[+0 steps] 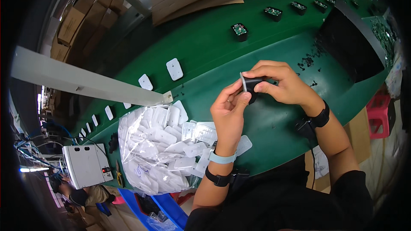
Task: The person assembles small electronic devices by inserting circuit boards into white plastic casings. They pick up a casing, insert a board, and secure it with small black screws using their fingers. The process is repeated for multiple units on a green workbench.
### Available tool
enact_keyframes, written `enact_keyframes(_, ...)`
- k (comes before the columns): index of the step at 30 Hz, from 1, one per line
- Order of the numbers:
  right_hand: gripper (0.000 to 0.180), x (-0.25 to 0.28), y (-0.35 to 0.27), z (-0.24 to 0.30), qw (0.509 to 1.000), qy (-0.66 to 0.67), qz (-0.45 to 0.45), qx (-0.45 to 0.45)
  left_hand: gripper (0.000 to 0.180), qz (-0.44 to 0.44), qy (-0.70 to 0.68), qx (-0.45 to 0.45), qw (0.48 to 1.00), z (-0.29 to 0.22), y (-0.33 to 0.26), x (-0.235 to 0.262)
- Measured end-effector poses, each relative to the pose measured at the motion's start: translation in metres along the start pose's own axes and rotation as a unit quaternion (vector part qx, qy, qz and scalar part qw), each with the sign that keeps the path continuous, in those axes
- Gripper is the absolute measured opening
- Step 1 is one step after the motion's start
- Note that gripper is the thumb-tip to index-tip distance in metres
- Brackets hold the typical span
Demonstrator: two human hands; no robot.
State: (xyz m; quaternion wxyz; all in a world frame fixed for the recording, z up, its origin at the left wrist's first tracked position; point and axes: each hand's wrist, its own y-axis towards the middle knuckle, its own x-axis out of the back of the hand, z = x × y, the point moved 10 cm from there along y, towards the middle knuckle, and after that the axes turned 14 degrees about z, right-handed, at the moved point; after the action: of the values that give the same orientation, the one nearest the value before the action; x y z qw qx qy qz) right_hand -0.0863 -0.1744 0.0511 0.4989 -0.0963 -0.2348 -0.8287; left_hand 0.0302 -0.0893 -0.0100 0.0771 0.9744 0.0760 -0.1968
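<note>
Between my two hands, over the green table, is a small black plastic box [254, 84] with a thin white cover plate [243, 82] against its left face. My left hand [229, 110] is closed, fingers and thumb pinching the cover plate's edge. From the right, my right hand [280, 83] grips the black box between thumb and fingers. The inside of the box is hidden. Close to my left wrist, a clear plastic bag [136, 162] spills many white cover plates [195, 149] onto the table.
A raised green belt [205, 38] carries black boxes with circuit boards [239, 31] and white plates [174, 69]. A metal bar [90, 77] crosses at left. Small black pieces [306, 62] lie near a black bin [352, 42]. Pliers [119, 174] rest near a white machine [87, 165].
</note>
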Motion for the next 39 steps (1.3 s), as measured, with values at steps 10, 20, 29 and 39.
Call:
enact_keyframes(10, 0.039, -0.025, 0.001, -0.021, 0.967, 0.245, -0.056, -0.044, 0.039, -0.095, 0.419, -0.187, 0.883, -0.066, -0.016, -0.014)
enact_keyframes(20, 0.044, -0.011, -0.005, -0.021, 0.983, 0.182, -0.018, 0.003, 0.023, -0.031, 0.140, -0.078, 0.987, -0.021, 0.002, 0.005)
enact_keyframes(29, 0.045, -0.013, 0.009, -0.035, 0.976, 0.202, 0.007, -0.083, 0.043, -0.068, 0.101, -0.041, 0.992, -0.023, -0.001, 0.015)
enact_keyframes(39, 0.043, -0.009, 0.156, -0.100, 0.927, -0.317, 0.044, -0.196, 0.031, -0.014, 0.606, -0.019, 0.795, -0.110, -0.072, 0.019)
